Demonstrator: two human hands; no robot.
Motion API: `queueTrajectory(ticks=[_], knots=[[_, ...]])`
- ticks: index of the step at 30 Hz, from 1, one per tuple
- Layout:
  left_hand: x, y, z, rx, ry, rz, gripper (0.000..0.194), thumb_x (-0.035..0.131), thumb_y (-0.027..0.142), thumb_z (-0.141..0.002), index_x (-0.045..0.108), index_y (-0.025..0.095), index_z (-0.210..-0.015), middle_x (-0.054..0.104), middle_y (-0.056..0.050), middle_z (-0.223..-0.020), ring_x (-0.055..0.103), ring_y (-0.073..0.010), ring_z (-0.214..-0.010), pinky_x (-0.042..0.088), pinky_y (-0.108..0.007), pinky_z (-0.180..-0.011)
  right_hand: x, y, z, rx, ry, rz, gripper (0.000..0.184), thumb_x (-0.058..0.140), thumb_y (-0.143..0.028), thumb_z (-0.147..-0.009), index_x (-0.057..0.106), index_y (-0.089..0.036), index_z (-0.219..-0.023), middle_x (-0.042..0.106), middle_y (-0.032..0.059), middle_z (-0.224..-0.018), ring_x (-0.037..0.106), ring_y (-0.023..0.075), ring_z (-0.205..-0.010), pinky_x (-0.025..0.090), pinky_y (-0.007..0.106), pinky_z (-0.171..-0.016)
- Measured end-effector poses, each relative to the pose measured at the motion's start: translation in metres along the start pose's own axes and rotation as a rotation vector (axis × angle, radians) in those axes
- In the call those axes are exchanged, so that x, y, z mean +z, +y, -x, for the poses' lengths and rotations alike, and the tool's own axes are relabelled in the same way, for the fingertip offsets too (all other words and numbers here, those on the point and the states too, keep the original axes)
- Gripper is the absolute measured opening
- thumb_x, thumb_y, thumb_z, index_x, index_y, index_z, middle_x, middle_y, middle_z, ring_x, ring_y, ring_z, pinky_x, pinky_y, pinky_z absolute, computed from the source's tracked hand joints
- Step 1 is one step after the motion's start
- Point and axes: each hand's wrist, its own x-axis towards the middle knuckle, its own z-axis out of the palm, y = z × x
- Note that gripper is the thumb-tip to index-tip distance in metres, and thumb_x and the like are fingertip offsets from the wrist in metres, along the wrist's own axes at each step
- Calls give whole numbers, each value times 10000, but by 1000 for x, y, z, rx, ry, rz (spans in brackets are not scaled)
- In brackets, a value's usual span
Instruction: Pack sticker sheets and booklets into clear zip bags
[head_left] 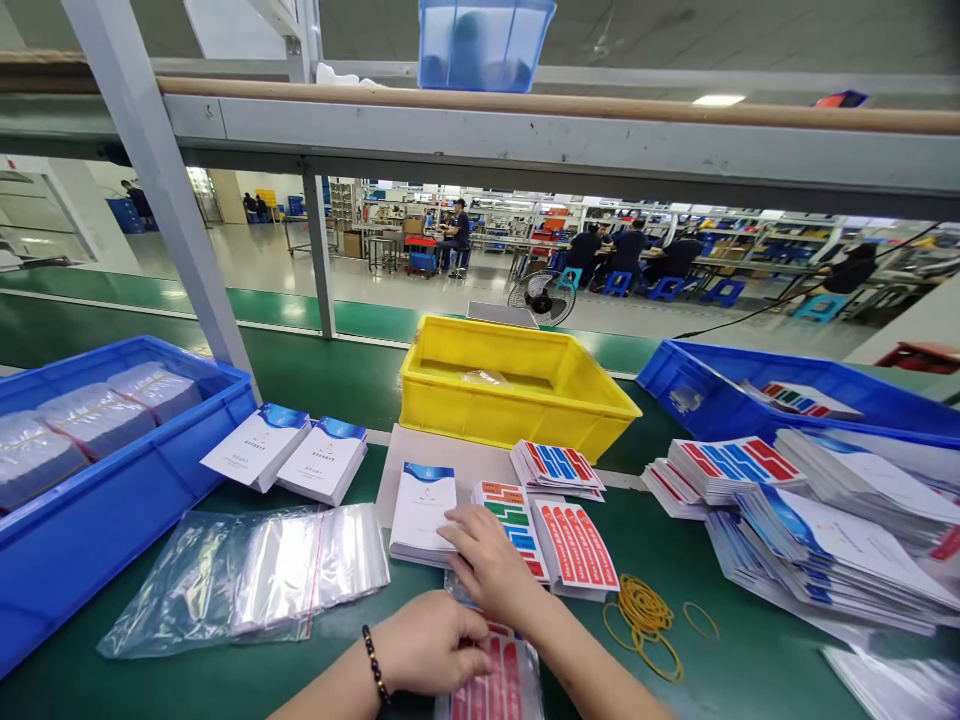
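Observation:
My left hand (pixel 439 645), with a bead bracelet at the wrist, has its fingers curled together at a clear plastic bag (pixel 529 670). Red-printed sticker sheets (pixel 491 692) show through the bag. Just beyond, my right hand (pixel 489 560) reaches forward with fingers extended, its fingertips at the right edge of a stack of white booklets (pixel 422 505) with blue tops. A stack of multicoloured sticker sheets (pixel 517 515) lies partly behind the right hand. Beside it are red label sheets (pixel 577 545) and a stack of red and blue sheets (pixel 556 467).
A yellow bin (pixel 517 390) stands behind the stacks. Blue bins flank it, the left one (pixel 127 465) holding bundled packs, the right one (pixel 795 390) sheets. Empty plastic bags (pixel 315 570) lie left, rubber bands (pixel 641 610) right, near booklet piles (pixel 832 545). A shelf beam (pixel 525 135) crosses overhead.

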Motion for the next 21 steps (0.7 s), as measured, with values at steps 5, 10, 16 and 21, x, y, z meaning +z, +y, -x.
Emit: queueTrajectory(ticks=[5, 10, 16, 21], knots=[[4, -4, 0, -67, -50, 172, 97, 554, 237, -685, 643, 198, -678, 554, 18, -575, 437, -106, -511, 278, -192, -462, 13, -4, -19, 31, -145, 194, 531, 569, -91, -617, 518, -138, -1143, 542, 104, -932, 463, 263, -937, 232, 553, -973], [5, -6, -3, -79, 11, 466, 348, 566, 487, -683, 623, 146, -639, 458, 24, -499, 361, -80, -455, 259, -193, -445, -7, 0, -13, -19, 11, 149, 239, 454, -76, -722, 619, -187, -857, 524, 46, -766, 476, 180, -773, 258, 518, -962], [3, -13, -14, -219, 198, 1358, 812, 236, 759, -704, 577, 101, -1036, 506, 3, -478, 350, -83, -344, 254, -203, -402, -56, 1, 16, -56, 112, 31, 293, 390, -126, -832, 591, -256, -1001, 551, 45, -838, 514, 170, -814, 319, 492, -918], [11, -22, -16, -306, 201, 1460, 452, 522, 418, -755, 562, 75, -1046, 639, -87, -710, 588, -174, -604, 422, -274, -618, -80, 2, 29, 4, -102, -136, 242, 417, -297, -867, 602, -244, -1014, 561, 74, -917, 523, 190, -862, 429, 348, -787]])
